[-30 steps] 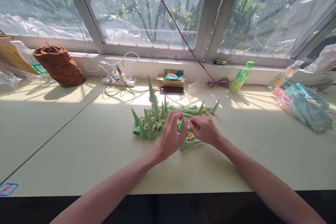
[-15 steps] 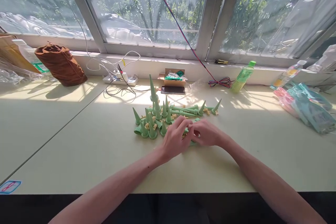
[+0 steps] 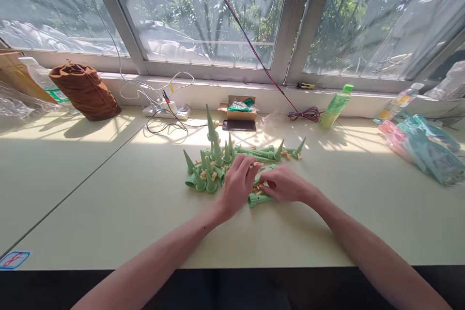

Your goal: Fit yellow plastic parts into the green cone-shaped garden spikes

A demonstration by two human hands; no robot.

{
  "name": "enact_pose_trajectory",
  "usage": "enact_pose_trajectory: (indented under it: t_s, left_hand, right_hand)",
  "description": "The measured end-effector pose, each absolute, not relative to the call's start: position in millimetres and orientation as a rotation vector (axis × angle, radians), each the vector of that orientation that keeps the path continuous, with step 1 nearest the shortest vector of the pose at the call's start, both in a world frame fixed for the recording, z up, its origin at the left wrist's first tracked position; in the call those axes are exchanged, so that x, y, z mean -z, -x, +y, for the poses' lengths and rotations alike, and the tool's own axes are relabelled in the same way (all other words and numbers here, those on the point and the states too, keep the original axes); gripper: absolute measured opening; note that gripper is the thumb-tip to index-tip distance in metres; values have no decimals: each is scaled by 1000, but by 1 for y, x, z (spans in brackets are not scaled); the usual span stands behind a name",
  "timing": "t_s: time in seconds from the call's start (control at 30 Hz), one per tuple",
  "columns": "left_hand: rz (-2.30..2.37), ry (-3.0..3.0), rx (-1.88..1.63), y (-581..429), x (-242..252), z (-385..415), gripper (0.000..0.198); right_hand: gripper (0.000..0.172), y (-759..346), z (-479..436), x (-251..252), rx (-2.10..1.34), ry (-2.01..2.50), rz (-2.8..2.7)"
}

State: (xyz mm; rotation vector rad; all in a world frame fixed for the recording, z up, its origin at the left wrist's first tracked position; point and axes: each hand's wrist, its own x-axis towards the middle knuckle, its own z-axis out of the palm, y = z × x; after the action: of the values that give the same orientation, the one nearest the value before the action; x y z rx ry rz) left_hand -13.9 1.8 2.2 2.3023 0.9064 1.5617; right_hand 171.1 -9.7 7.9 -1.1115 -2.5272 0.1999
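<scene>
Green pointed plastic spikes [image 3: 200, 181], some upright and some lying down, form a loose cluster on the table, with small tan plastic pieces [image 3: 213, 175] scattered among them. My left hand [image 3: 238, 181] is over the right part of the cluster, fingers bent together; what the fingertips hold is hidden. Just to its right, my right hand [image 3: 286, 184] reaches down in a pinch at some tan bits [image 3: 257, 188] between the green parts; whether one is gripped I cannot tell. A green tube with a ribbed collar [image 3: 258, 199] lies below the right fingers.
Behind the cluster are a black phone [image 3: 239, 125] and a small open carton [image 3: 242, 115]. A power strip with cables [image 3: 167, 110] and brown drawstring bag [image 3: 85, 91] stand left. A green bottle [image 3: 336, 106] and plastic bags [image 3: 428, 147] are on the right.
My hands, close together before, are now apart. The left has shifted slightly left, while the right fingers have lowered toward the tan bits. The green tube beneath is now in sight.
</scene>
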Motion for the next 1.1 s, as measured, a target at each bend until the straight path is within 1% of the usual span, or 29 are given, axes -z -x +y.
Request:
enact_pose_trajectory:
  t_s: [0.13,0.27,0.4,0.53,0.6,0.8,0.93,1.1]
  left_hand:
    - [927,-2252,-1654,13,-4,0,8]
    - [895,-2217,-1746,12,-7,-5,7]
    - [788,-2276,-1643,11,-6,-10,5]
    - [733,-2374,-1545,11,-3,-12,9]
    - [746,-2403,-1528,11,-2,-12,10]
    - [763,-2326,-1497,9,0,-12,9]
    - [782,-2251,-1463,9,3,-12,14]
    - [754,-2262,-1479,10,6,-11,12]
  right_hand:
    - [21,-170,-10,-8,-191,1126,-2557]
    - [17,-170,-10,-10,-225,1152,-2523]
    - [14,-171,-10,-10,-266,1130,-2474]
    - [21,-172,-9,-7,-240,1063,-2362]
    - [22,-172,-9,-4,-190,1019,-2269]
    - [5,-169,-7,1,66,829,-1960]
    - [16,-165,-10,1,110,755,-1873]
    - [23,-162,-13,0,127,701,-1824]
